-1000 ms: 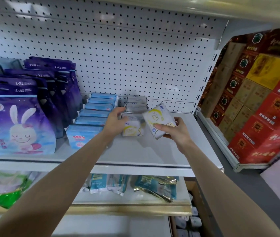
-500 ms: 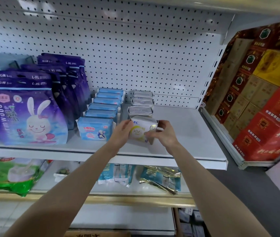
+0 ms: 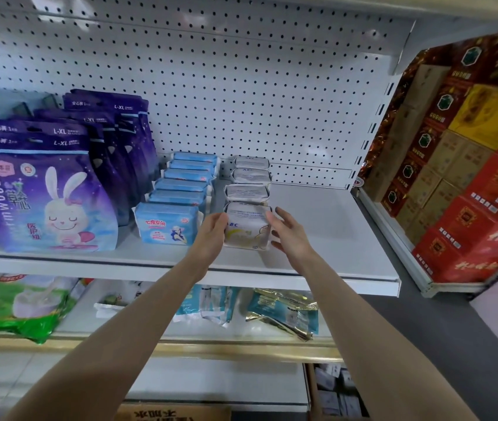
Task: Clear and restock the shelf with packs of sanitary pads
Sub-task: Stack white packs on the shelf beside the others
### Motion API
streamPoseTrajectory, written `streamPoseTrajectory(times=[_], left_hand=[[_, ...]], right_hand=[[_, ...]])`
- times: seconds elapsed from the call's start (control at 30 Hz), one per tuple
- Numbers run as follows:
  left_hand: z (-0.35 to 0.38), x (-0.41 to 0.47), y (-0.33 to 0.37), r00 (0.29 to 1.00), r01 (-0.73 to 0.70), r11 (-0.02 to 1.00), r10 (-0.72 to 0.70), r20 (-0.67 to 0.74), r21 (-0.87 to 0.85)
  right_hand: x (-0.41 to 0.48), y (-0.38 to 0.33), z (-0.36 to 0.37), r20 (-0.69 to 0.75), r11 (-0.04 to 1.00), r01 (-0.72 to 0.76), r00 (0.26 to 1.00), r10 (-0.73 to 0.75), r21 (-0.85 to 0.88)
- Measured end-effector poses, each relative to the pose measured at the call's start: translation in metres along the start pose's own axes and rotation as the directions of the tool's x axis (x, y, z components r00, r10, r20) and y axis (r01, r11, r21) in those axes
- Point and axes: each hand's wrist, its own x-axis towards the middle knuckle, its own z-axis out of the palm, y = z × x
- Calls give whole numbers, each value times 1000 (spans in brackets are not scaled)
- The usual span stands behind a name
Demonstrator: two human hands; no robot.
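Pad pack (image 3: 246, 229), white w/ blue "ABC" lettering and a pale yellow pattern low on its face, stands upright at the front of the white shelf (image 3: 317, 226), near the edge, about mid-width.

L to R on that shelf:
- Purple bags (image 3: 47, 202) w/ a white bunny and "L-XL" on top, several deep, far left.
- Blue packs (image 3: 167, 223), a single row running front to back, just beside the purple bags. The front one shows a cartoon figure.
- Left hand (image 3: 211, 235): fingers relaxed, lying against the white pack's left side, not wrapped round it.
- White pack betw. both hands, bottom on the shelf. Its wrapper is glossy w/ small print on top.
- Three more white packs (image 3: 247, 192) lined up behind it toward the pegboard (image 3: 241, 86), same look. The row sits just right of the blue row w/ a narrow gap.
- Right hand (image 3: 290, 235): fingers spread, nearly straight, tips touching the pack's right side, upper corner.
- Bare shelf surface to the right of the hands.
- Red and yellow boxes (image 3: 469, 192) stacked on the next unit, far right, well apart.

Lower shelf: green bag (image 3: 19, 308) at left, teal-and-gold pouches (image 3: 284, 311) lying flat under the hands. Carton (image 3: 333, 393) of small packs at the bottom, contents too blurred to read.
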Motion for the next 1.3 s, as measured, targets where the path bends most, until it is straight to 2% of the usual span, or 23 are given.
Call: streamPoseTrajectory(times=[0.17,0.5,0.8,1.13,1.3], left_hand=[[4,6,3,999,39,999,-39,1,-10],[9,26,21,991,130,976,-136,-22,-178],[17,46,20,988,140,952,-151,-20,-273],[24,54,23,988,148,951,-155,-3,-272],[25,54,26,988,148,944,-153,8,-294]], right_hand=[[-3,-9,1,1,998,-58,998,58,-18],[5,-22,14,50,991,-117,992,115,59],[19,-28,11,57,992,-128,990,127,6],[34,-23,6,22,992,-118,993,117,50],[41,-23,12,59,991,-129,990,126,40]])
